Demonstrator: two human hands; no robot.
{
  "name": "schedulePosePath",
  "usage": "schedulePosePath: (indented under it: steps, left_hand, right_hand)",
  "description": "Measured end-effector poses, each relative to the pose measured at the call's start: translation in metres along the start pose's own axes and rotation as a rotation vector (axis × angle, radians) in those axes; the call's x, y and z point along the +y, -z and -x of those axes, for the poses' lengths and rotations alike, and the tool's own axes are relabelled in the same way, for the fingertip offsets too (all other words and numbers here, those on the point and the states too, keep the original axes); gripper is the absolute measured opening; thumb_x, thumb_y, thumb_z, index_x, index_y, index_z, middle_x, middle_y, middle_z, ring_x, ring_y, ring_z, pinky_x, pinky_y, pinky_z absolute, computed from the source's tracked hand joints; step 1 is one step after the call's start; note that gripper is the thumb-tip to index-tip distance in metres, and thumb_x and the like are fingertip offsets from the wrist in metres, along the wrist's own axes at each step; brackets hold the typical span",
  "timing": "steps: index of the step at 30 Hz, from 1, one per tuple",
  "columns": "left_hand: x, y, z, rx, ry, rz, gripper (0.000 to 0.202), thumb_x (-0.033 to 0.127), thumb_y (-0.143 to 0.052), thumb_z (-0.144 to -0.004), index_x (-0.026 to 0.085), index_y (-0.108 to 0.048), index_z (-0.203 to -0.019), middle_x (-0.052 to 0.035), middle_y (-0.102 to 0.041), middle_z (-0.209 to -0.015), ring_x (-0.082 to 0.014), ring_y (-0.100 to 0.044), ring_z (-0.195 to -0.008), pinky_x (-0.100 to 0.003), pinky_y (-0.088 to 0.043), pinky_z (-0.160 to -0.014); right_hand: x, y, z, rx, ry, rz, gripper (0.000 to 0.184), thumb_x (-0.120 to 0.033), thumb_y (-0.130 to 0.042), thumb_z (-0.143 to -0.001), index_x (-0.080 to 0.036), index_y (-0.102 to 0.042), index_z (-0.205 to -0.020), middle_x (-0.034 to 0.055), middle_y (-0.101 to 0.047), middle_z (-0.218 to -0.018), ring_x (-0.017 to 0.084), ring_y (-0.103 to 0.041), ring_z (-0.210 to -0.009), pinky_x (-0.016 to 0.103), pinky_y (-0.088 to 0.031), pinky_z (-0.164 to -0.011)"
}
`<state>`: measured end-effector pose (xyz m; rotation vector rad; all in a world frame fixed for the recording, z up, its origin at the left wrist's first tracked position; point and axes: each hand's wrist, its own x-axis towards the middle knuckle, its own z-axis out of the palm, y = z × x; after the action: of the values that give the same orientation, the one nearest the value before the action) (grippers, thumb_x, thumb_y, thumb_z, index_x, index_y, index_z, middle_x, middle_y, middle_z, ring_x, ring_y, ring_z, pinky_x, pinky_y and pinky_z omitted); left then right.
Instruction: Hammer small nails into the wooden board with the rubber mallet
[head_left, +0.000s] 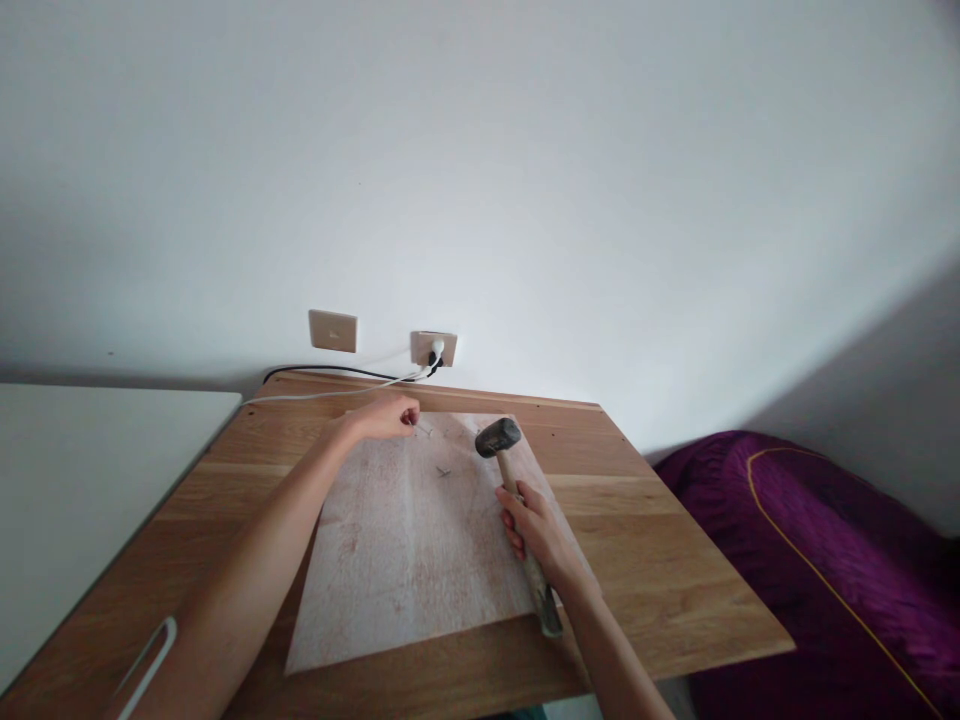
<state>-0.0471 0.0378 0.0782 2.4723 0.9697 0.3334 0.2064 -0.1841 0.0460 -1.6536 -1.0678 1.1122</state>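
Observation:
My right hand (529, 520) is wrapped around the wooden handle of a hammer (510, 468). Its dark, blunt head is raised over the right side of a pale, whitish wooden board (397, 550). At the board's far left part, my left hand (394, 415) is closed in a pinch, with what looks like a thin nail at its fingertips. Loose nails (444, 471) lie near the middle of the board, and several more thin ones are scattered close to its far edge. The hammer's lower end reaches past the board's near edge.
Under the board is a brown wooden table (622, 560) against a white wall. Black and white cables (337, 390) run along its back to a wall socket (442, 348). A white surface (90, 480) adjoins on the left; purple fabric (795, 560) lies on the right.

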Motion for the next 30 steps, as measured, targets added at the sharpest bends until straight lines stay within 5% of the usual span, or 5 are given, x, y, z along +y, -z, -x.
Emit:
schedulePosePath:
  steps: [8, 18, 24, 30]
  left_hand:
    - [-0.0017, -0.0013, -0.0005, -0.06, 0.029, -0.014, 0.009, 0.017, -0.06, -0.073, 0.02, -0.064, -0.08, -0.0002, -0.072, -0.083, -0.0167, -0.067, -0.08, -0.024, -0.049, -0.072]
    - [-0.0067, -0.003, 0.0001, -0.093, 0.067, -0.002, 0.027, 0.011, -0.06, -0.067, 0.018, -0.068, -0.093, -0.0032, -0.075, -0.086, -0.0188, -0.07, -0.079, -0.024, -0.05, -0.069]
    - [-0.0048, -0.002, -0.0026, -0.038, 0.011, 0.053, 0.021, 0.015, -0.061, -0.073, 0.017, -0.073, -0.09, -0.0058, -0.078, -0.091, -0.0194, -0.072, -0.085, -0.026, -0.052, -0.078]
    - [-0.0058, -0.0046, -0.005, 0.006, -0.041, 0.118, 0.015, 0.019, -0.062, -0.075, 0.019, -0.072, -0.087, -0.0021, -0.076, -0.083, -0.0174, -0.07, -0.078, -0.024, -0.052, -0.073]
  right_hand:
    - [0.0027, 0.0002, -0.0015, -0.004, 0.022, 0.005, 0.033, -0.054, -0.059, -0.086, -0.025, -0.044, -0.08, -0.0101, -0.046, -0.058, 0.007, -0.039, -0.037, 0.02, -0.032, -0.032]
    - [0.001, -0.0001, -0.0006, 0.003, 0.018, -0.002, 0.034, -0.054, -0.061, -0.085, -0.026, -0.043, -0.077, -0.0103, -0.046, -0.057, 0.007, -0.039, -0.037, 0.02, -0.032, -0.032]
    - [-0.0009, -0.0004, 0.0003, 0.004, 0.014, 0.004, 0.033, -0.053, -0.06, -0.085, -0.025, -0.043, -0.078, -0.0098, -0.047, -0.058, 0.007, -0.04, -0.038, 0.019, -0.032, -0.032]
    - [0.0006, -0.0007, -0.0003, 0.014, 0.014, -0.011, 0.035, -0.054, -0.063, -0.084, -0.025, -0.043, -0.078, -0.01, -0.047, -0.057, 0.006, -0.039, -0.037, 0.019, -0.031, -0.031]
